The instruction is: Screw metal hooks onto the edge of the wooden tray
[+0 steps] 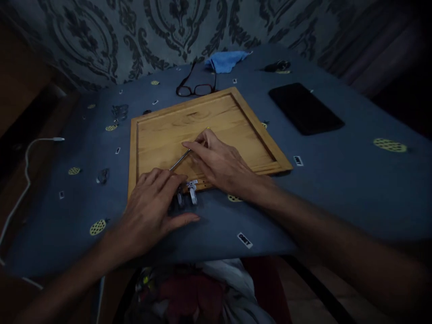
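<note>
A square wooden tray [256,130] lies on a table covered in blue cloth [337,180]. My right hand [222,164] rests on the tray's near part, fingers pinched on a thin metal tool [180,159] that slants down to the left. My left hand [151,209] lies at the tray's near edge, fingers curled over a small metal clamp-like fitting [191,191] fixed there; whether it grips the fitting is unclear.
Dark-framed glasses [195,87] and a blue cloth rag [226,60] lie behind the tray. A black phone [305,108] is to the right. Small metal parts [119,111] and a white cable [29,166] lie left. Clothing is piled below the table edge.
</note>
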`<action>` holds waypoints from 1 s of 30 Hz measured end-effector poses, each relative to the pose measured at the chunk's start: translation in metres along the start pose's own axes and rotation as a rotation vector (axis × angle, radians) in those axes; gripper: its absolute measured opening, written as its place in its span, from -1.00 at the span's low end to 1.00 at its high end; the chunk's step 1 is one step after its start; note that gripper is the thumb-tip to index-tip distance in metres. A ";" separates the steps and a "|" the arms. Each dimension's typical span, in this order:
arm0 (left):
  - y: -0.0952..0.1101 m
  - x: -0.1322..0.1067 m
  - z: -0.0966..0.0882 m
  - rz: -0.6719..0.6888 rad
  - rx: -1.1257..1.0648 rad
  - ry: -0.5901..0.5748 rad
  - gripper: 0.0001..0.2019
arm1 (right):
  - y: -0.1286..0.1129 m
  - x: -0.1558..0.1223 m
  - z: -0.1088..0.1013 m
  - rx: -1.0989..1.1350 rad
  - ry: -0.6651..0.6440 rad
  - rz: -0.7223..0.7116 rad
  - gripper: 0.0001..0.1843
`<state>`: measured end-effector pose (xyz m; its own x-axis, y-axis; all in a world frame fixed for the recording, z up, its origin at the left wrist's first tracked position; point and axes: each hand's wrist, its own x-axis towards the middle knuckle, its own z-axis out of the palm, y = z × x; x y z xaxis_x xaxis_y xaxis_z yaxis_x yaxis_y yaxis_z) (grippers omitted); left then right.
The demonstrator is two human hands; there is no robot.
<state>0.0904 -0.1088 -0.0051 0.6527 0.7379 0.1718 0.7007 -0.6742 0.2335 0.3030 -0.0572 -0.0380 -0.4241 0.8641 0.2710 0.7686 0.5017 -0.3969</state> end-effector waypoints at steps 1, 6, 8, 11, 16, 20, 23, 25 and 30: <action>0.000 0.000 0.001 0.004 0.014 0.005 -0.43 | -0.001 0.000 0.000 -0.035 -0.020 0.010 -0.47; 0.000 0.000 0.002 0.020 0.022 0.004 -0.52 | -0.003 0.003 -0.004 -0.127 -0.048 0.027 -0.62; 0.000 0.001 0.003 0.010 0.023 -0.009 -0.54 | -0.001 0.004 -0.005 -0.122 -0.065 0.016 -0.63; 0.000 0.002 0.006 -0.009 0.027 -0.021 -0.53 | 0.002 0.004 -0.007 -0.111 -0.079 0.024 -0.60; 0.001 -0.001 0.008 -0.023 0.006 0.006 -0.54 | 0.008 0.002 -0.009 -0.148 -0.054 0.060 -0.52; 0.001 -0.004 0.003 0.015 -0.015 0.063 -0.65 | 0.011 0.002 -0.012 -0.165 -0.060 0.091 -0.52; 0.000 -0.006 0.001 0.043 -0.042 0.094 -0.72 | 0.015 0.003 -0.014 -0.178 -0.062 0.087 -0.55; -0.001 -0.006 0.001 0.053 -0.071 0.101 -0.75 | 0.019 0.003 -0.015 -0.198 -0.054 0.067 -0.58; -0.002 -0.007 0.001 0.028 -0.147 0.065 -0.81 | 0.024 0.001 -0.016 -0.247 0.002 0.009 -0.65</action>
<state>0.0849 -0.1127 -0.0080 0.6478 0.7227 0.2410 0.6296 -0.6860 0.3648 0.3290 -0.0449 -0.0337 -0.4159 0.8682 0.2706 0.8663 0.4687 -0.1727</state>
